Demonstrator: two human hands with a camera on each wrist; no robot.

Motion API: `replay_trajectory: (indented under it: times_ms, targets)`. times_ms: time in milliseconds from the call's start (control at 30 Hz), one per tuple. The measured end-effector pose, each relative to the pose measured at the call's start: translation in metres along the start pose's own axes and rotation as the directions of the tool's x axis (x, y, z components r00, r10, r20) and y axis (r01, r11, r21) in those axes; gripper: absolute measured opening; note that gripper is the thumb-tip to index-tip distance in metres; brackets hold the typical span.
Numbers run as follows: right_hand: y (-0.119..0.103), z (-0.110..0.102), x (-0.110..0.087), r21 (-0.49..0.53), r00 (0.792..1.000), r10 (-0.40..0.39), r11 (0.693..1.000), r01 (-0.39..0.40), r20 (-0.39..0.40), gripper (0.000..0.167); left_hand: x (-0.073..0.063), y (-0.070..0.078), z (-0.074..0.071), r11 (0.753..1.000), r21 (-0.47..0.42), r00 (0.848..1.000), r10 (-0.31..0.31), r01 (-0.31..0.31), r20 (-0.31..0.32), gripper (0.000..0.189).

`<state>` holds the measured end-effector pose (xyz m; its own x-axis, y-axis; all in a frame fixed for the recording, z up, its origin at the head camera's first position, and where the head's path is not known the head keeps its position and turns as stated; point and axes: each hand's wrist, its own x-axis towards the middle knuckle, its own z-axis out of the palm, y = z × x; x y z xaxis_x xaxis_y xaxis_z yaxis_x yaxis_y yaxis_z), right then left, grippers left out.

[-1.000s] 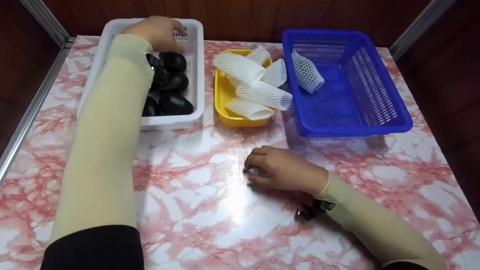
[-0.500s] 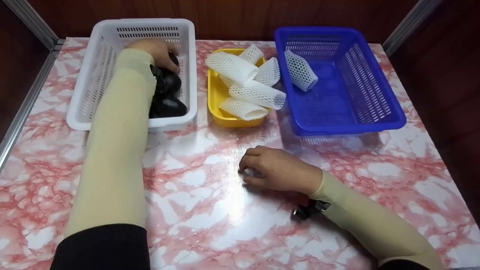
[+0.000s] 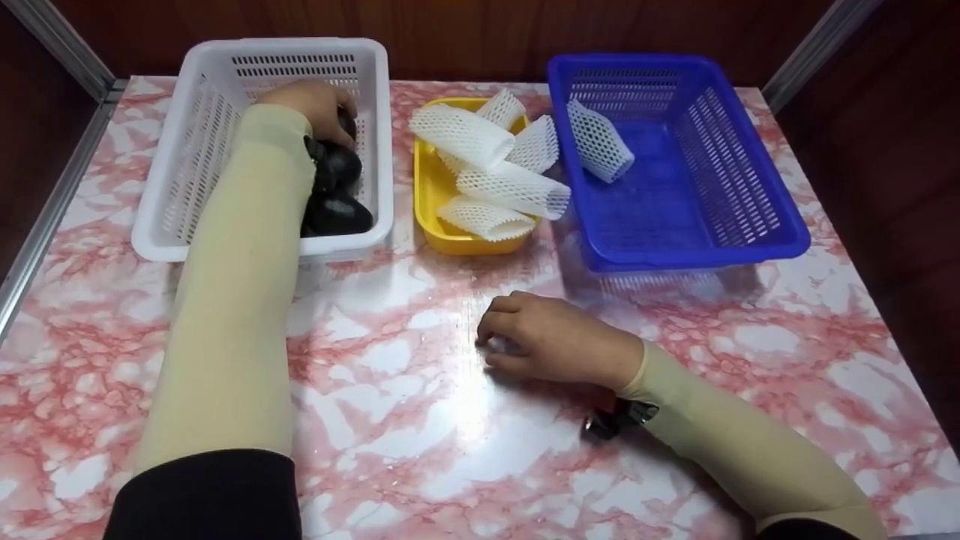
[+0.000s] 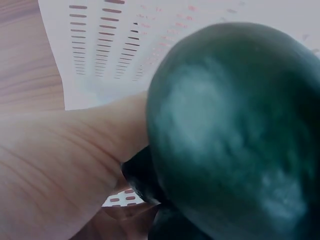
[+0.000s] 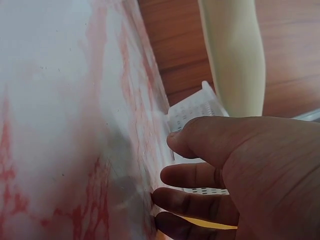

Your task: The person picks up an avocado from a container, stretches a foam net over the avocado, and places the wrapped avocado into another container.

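Observation:
My left hand (image 3: 311, 109) is down inside the white basket (image 3: 382, 150), its fingers and thumb gripping a dark avocado (image 3: 346, 124). Most of that fruit is hidden by the hand. Close in front of the left wrist camera, another avocado (image 4: 235, 125) with glossy dark green skin covers much of that view. More dark avocados, such as the front avocado (image 3: 341, 215), lie in the basket beside the wrist. On the table, my right hand (image 3: 555, 337) rests with loosely bent fingers and holds nothing; its fingers (image 5: 195, 175) are spread in the right wrist view.
A yellow tray (image 3: 431, 202) heaped with several white foam net sleeves (image 3: 514, 187) stands at the middle back. To its right is a blue basket (image 3: 697, 259) with one foam net sleeve (image 3: 600, 142) inside. A wooden wall (image 3: 465, 37) closes the back.
My left hand has come down from the basket's back to the avocados and now grips one. The head view has shifted slightly. My right hand stays where it was.

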<state>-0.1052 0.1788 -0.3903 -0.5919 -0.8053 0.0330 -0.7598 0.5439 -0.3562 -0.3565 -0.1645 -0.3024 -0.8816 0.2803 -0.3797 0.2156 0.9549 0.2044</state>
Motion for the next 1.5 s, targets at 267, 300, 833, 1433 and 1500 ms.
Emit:
replay_trajectory:
  times_ms: [267,300,833,1433,1500]
  targets:
    - [-0.001,0.000,0.002,0.002,1.000,-0.006,1.000,0.006,0.000,0.021,0.005,-0.009,0.001,0.998,-0.052,0.999,-0.022,0.020,-0.028,0.074]
    - [-0.001,0.000,0.002,0.000,1.000,-0.008,1.000,0.008,-0.003,0.021,0.003,-0.009,0.000,0.998,-0.054,0.999,-0.022,0.020,-0.035,0.074]
    - [0.001,-0.001,0.002,0.001,1.000,0.014,1.000,-0.014,0.022,0.022,-0.040,0.008,-0.007,0.993,-0.056,0.983,0.090,-0.100,-0.161,0.062]
    - [0.002,-0.002,0.002,0.034,1.000,0.022,0.999,-0.023,0.020,0.022,-0.136,0.059,0.015,0.978,-0.178,0.924,0.034,-0.110,-0.380,0.077]
    - [0.001,-0.002,0.002,0.040,0.999,0.028,0.999,-0.029,0.024,0.022,-0.146,0.071,0.020,0.974,-0.179,0.913,0.057,-0.140,-0.405,0.076]
